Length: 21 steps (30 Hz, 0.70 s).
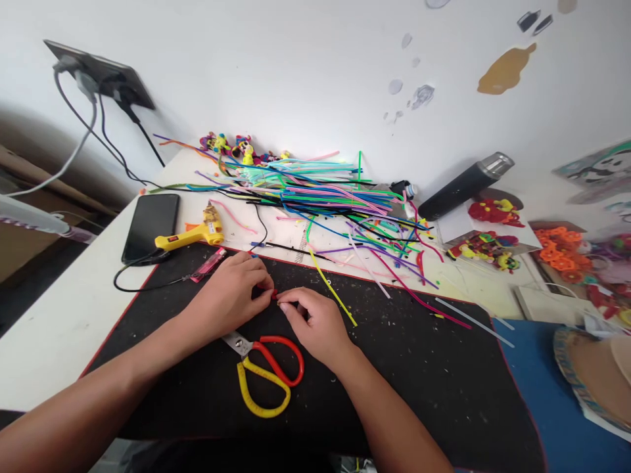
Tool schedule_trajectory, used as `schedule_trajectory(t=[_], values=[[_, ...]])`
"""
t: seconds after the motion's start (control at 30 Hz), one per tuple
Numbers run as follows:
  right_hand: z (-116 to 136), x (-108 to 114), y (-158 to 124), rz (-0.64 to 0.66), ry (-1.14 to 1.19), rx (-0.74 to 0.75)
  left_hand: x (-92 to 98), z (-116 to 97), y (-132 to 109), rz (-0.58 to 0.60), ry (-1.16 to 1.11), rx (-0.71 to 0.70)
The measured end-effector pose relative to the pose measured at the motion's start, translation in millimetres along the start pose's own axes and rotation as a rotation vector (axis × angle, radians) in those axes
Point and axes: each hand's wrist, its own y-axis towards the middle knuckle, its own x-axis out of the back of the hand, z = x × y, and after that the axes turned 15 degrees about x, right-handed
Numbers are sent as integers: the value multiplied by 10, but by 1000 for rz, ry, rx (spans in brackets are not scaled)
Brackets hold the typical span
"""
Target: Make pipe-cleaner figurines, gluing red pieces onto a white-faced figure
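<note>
My left hand and my right hand meet over a black mat. Both pinch a small red piece between their fingertips; most of it is hidden. Scissors with one red and one yellow handle lie on the mat just under my hands. A loose yellow strip lies on the mat right of my right hand.
A heap of coloured strips covers the table's far side, with small toy figures by the wall. A yellow glue gun, a phone and a pink lighter lie at left. A black flask lies at right.
</note>
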Motion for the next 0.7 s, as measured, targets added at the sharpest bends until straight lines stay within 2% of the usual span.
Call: schedule_trajectory(t=[0.3,0.7], values=[[-44,-19,8,-129,105,-134,19,-42,-11,-22,-119,-7],[-52,-26,18,-105,108,-162,48,-121,-41,-20,-218,-14]])
